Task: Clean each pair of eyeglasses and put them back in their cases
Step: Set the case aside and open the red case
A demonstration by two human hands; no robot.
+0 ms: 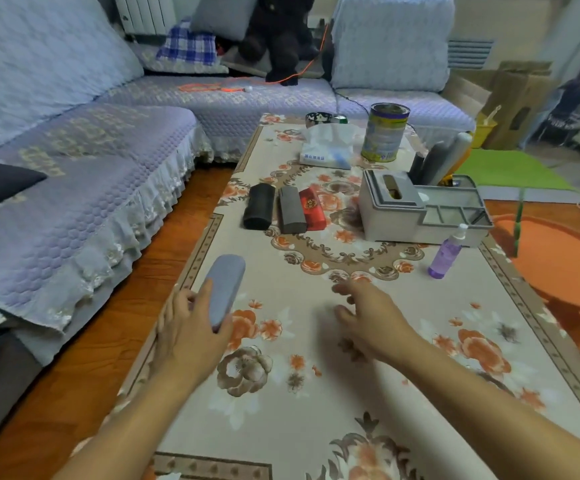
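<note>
A: Quick pass. The left hand (191,327) grips a lavender case (225,292), fingers curled round its near end and thumb along one side, lifted off the table (402,393) by its left edge. The lid looks closed.

B: And the right hand (368,317)?

A: Empty, fingers loosely spread, hovering low over the tablecloth just right of that case. Blurred, so I can't tell whether it's touching the cloth.

B: Other cases?

A: Three in a row beyond the lavender case, toward the sofa (73,188): black case (259,208), grey case (292,211), red case (312,209). They lie side by side, all shut as far as I can see. No glasses in sight, so presumably they're inside.

B: Cleaning supplies?

A: A purple spray bottle (446,254) stands far right of the lavender case, in front of a grey organiser (399,209). The tissue pack (326,150) is beyond the row.

B: Step?

A: My guess is opening this case. Best to bring the right hand over, brace the bottom shell with the left, and lift the lid at its seam with the thumb. Keep it low over the table so the glasses can't drop far. Lift them by the frame, not the lenses.
</note>
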